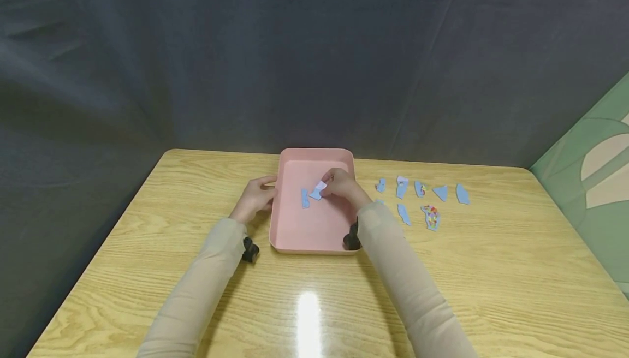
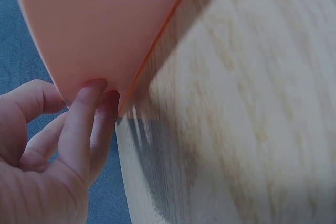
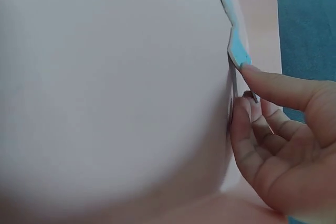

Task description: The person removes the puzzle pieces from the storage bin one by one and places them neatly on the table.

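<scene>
A pink tray (image 1: 314,243) lies on the wooden table. My left hand (image 1: 254,198) is at its left side, fingertips touching the outer wall (image 2: 105,30) in the left wrist view. Inside the tray, my right hand (image 1: 340,184) pinches a flat blue puzzle piece (image 1: 316,192) with a pale lavender end, between thumb and fingers. In the right wrist view the held piece (image 3: 240,51) is tilted above the tray floor, its lower part hidden by the fingers. Another blue puzzle piece (image 1: 305,198) lies on the tray floor just left of it.
Right of the tray, several blue puzzle pieces lie spread out, among them a triangular piece (image 1: 440,192), a rounded piece (image 1: 462,194) and a multicoloured one (image 1: 432,218). My right sleeve partly covers one piece (image 1: 380,202). A dark curtain (image 1: 314,63) hangs behind the table.
</scene>
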Action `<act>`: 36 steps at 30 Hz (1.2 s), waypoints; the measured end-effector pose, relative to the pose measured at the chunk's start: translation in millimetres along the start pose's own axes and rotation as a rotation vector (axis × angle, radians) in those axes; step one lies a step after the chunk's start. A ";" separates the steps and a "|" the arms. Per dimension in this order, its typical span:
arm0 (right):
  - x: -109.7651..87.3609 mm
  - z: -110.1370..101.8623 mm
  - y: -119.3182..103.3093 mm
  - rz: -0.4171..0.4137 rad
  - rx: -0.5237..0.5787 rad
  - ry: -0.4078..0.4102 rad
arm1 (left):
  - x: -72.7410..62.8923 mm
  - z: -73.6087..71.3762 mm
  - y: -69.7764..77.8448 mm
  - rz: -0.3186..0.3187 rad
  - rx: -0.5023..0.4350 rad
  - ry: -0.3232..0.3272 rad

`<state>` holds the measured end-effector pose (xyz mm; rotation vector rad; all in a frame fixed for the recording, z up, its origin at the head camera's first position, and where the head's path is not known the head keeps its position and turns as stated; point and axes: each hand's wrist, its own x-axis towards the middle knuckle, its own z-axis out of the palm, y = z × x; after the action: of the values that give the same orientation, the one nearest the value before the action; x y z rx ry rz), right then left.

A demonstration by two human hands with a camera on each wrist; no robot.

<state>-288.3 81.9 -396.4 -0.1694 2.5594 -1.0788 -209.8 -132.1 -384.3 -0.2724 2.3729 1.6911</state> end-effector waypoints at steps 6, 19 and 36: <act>-6.5 -4.2 -3.5 0.017 0.057 -0.015 | 1.2 0.4 -0.6 -0.005 -0.002 -0.002; -27.7 -29.0 -16.6 -0.111 0.168 -0.090 | 1.7 0.5 -0.2 -0.009 -0.001 -0.005; -52.6 -77.3 4.7 -0.057 0.358 -0.084 | 2.5 0.1 -0.5 0.002 -0.025 -0.007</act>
<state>-267.8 149.8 -335.3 -0.1904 2.2548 -1.4942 -212.1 -132.2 -385.4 -0.2682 2.3499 1.7205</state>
